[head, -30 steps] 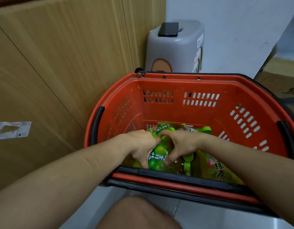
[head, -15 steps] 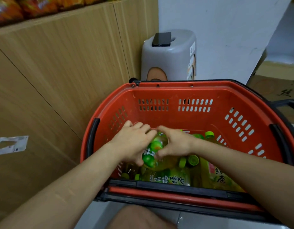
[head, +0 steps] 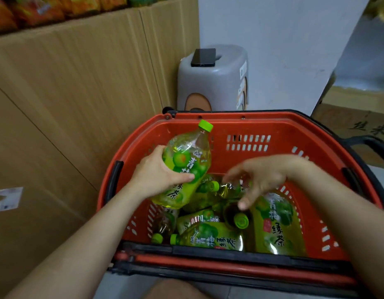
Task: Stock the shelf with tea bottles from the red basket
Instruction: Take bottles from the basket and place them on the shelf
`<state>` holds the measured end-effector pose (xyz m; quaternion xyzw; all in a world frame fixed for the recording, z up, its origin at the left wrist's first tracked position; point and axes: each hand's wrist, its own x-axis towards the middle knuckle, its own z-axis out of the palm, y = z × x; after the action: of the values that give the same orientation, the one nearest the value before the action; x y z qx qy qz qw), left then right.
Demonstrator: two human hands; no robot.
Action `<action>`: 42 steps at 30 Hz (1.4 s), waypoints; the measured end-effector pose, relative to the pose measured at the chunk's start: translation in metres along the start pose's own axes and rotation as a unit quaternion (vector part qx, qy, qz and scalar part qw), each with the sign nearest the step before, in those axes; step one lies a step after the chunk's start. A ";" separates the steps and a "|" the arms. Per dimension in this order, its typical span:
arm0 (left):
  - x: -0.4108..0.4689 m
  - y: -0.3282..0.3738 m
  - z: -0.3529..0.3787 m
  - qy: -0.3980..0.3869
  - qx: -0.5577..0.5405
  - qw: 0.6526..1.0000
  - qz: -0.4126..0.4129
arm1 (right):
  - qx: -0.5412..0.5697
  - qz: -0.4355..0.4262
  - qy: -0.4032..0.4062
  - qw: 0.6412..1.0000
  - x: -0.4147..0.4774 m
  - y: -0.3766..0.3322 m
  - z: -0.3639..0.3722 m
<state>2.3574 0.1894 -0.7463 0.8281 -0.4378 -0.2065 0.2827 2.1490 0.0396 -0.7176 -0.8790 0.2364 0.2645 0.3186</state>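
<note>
The left hand [head: 156,175] grasps a clear plastic tea bottle with a green label and a lime-green cap [head: 186,167]. Its fingers wrap round the middle of the bottle and the thumb lies across the label. The bottle tilts with its cap up and away from the person, and its base is just above the pile below.

To the right of that bottle the right hand [head: 262,178] hovers released, fingers loosely bent and spread, holding nothing; it is blurred.

Under both hands stands the red plastic shopping basket with black handles [head: 251,119]. More green-labelled tea bottles [head: 275,223] lie on their sides in it, most of them below and nearer the person than the right hand.

Beyond the basket, past the left hand, a grey plastic stool [head: 212,83] carries a black phone [head: 203,57].
</note>
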 end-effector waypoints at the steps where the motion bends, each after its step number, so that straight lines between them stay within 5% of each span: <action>1: 0.001 0.001 -0.002 0.029 -0.038 0.999 -0.019 | -0.081 0.021 -0.093 0.992 0.009 -0.007 0.013; 4: -0.001 0.004 -0.007 0.069 -0.184 0.978 -0.064 | -0.253 -0.002 -0.124 0.960 0.034 -0.023 0.044; 7: -0.009 0.008 -0.011 0.074 -0.286 0.953 -0.066 | -0.207 -0.049 0.025 0.977 0.038 -0.017 0.042; 10: -0.018 0.011 -0.014 0.081 -0.342 0.934 -0.063 | -0.293 -0.073 0.151 0.941 0.046 -0.016 0.045; 14: -0.021 0.005 -0.013 0.077 -0.332 0.938 -0.069 | -0.258 -0.067 -0.057 0.962 0.059 -0.016 0.059; 17: -0.022 0.002 -0.011 0.070 -0.298 0.950 -0.070 | -0.230 -0.049 -0.134 0.963 0.063 -0.007 0.062; 19: -0.025 0.004 -0.011 0.074 -0.298 0.950 -0.056 | -0.168 -0.086 -0.071 0.979 0.066 -0.003 0.065; 22: -0.031 0.011 -0.015 0.100 -0.365 0.925 -0.035 | 0.002 -0.091 0.155 0.984 0.062 0.001 0.053; 25: -0.040 0.020 -0.031 0.127 -0.458 0.880 -0.018 | 0.157 -0.133 0.341 0.917 0.039 -0.009 0.021; 29: -0.059 0.027 -0.067 0.173 -0.471 0.865 0.005 | 0.320 -0.254 0.450 0.794 0.007 -0.068 -0.031; 32: -0.086 0.034 -0.106 0.212 -0.473 0.855 0.036 | 0.403 -0.344 0.459 0.713 -0.019 -0.132 -0.069; 37: -0.157 0.024 -0.179 0.307 -0.426 0.847 0.086 | 0.346 -0.469 0.441 0.683 -0.050 -0.233 -0.100; 42: -0.223 -0.002 -0.260 0.454 -0.338 0.820 0.090 | 0.409 -0.563 0.361 0.621 -0.054 -0.348 -0.096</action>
<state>2.3933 0.4526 -0.5300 0.6376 -0.2353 0.0845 0.7287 2.3423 0.2256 -0.4702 -0.6441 -0.1253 -0.4289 0.6209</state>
